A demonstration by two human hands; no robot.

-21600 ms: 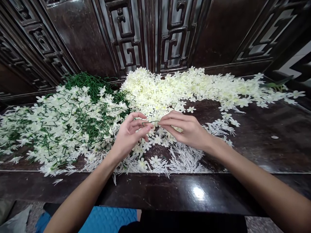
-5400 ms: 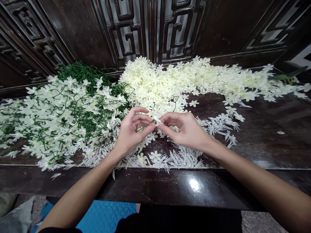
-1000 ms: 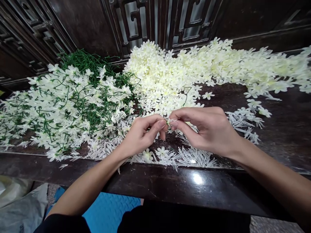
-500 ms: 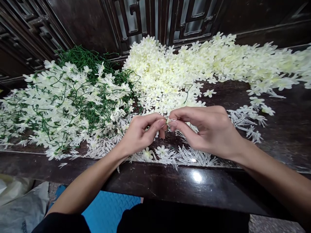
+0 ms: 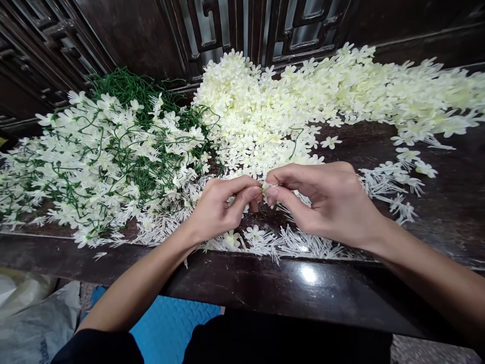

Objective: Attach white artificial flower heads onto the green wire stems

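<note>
My left hand (image 5: 231, 205) and my right hand (image 5: 326, 202) meet fingertip to fingertip above the dark wood. Between them is a small white artificial flower (image 5: 270, 187) with a bit of green at its left end. My left thumb and forefinger pinch that green end, while my right thumb and forefinger close on the white petals. Most of the flower is hidden by the fingers. Just behind my hands spreads a heap of cream-white blossoms (image 5: 261, 121). Below them lie thin white stamen pieces (image 5: 291, 245) and a few loose blossoms.
At the left is a pile of white flowers on green stems (image 5: 102, 156), with bare green stems (image 5: 129, 88) behind it. More white stamens (image 5: 379, 184) lie right. A carved dark wooden back (image 5: 132, 40) rises behind the bench (image 5: 265, 283). Bags (image 5: 41, 318) stand lower left.
Both hands stay together on the same small flower with hardly any shift in grip. The whole view has slid slightly.
</note>
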